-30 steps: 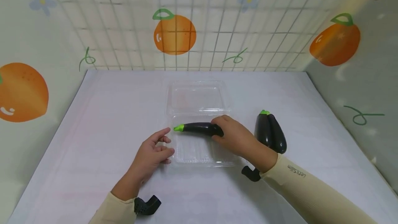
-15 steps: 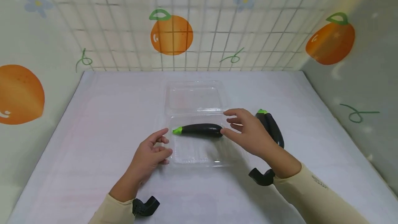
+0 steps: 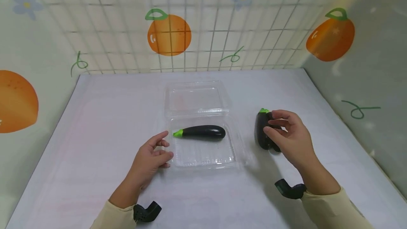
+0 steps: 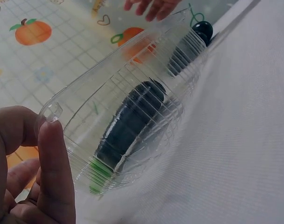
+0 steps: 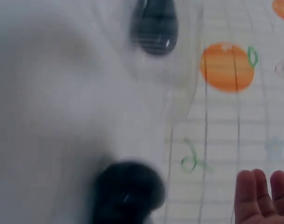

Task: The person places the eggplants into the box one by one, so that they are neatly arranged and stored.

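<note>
One eggplant (image 3: 203,131) lies across the bottom half of a hinged clear plastic box (image 3: 203,156), green stem end to the left. At the box's left edge my left hand (image 3: 148,162) touches the rim with loosely bent fingers; its thumb and index finger stand apart along that edge. My right hand (image 3: 295,144) hovers over a pair of eggplants on the right, fingers slightly bent and nothing held. The left eggplant (image 3: 261,133) of that pair shows most; the other (image 3: 275,147) is largely behind the hand. Blur softens the dark eggplant end (image 5: 128,191) in the right wrist view.
The box's transparent lid (image 3: 197,100) lies folded back toward the rear wall. A white cloth (image 3: 111,116) covers the table. Patterned walls (image 3: 349,80) rise at the back and both sides.
My right hand has let go of the eggplant in the box and moved right to the other two eggplants. My left hand has stayed at the box's edge.
</note>
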Motion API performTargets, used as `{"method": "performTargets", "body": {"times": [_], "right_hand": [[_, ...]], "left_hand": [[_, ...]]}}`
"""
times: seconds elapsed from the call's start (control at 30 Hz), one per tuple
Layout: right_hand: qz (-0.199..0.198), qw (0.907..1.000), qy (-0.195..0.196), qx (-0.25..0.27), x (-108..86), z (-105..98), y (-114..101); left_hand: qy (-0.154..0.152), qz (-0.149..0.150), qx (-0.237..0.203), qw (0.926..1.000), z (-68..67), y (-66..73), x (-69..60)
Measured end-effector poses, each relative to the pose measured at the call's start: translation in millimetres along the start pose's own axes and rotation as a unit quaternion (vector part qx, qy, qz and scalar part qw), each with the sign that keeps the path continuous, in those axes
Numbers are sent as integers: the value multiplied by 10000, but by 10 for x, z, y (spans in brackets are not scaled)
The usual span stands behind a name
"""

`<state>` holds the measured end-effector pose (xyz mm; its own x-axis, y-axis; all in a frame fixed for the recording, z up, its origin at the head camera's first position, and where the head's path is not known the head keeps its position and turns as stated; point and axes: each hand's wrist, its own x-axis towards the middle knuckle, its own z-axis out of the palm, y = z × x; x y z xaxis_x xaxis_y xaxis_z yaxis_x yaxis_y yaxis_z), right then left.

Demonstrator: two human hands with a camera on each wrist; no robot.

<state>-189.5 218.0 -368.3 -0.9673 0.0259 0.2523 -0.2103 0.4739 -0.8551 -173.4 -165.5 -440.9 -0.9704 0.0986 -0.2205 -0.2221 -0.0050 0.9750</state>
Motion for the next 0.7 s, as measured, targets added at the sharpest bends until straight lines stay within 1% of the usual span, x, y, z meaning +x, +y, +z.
{"method": "performTargets", "body": {"times": [0.1,0.17,0.3,0.4,0.5,0.63,0.7], "right_hand": [[222,9983,457,-282,-61,-81,110],[435,9959,628,-491,-101,-120,177],[873,9894,820,-820,-173,-166,292],[1174,9839,874,-1027,-217,-203,364],[1332,9822,676,-1136,-236,-234,445],[1311,9826,171,-1308,-228,-262,544],[1326,9814,-19,-1386,-218,-277,574]], "left_hand": [[-35,69,-16,10000,6,6,-10],[-54,100,-28,9999,9,13,-18],[-57,127,-54,9999,11,19,-20],[-77,113,-46,9999,15,21,-14],[-87,81,-39,9999,15,25,-12],[-68,52,-37,10000,5,27,-18],[-72,52,-51,9999,1,29,-21]]}}
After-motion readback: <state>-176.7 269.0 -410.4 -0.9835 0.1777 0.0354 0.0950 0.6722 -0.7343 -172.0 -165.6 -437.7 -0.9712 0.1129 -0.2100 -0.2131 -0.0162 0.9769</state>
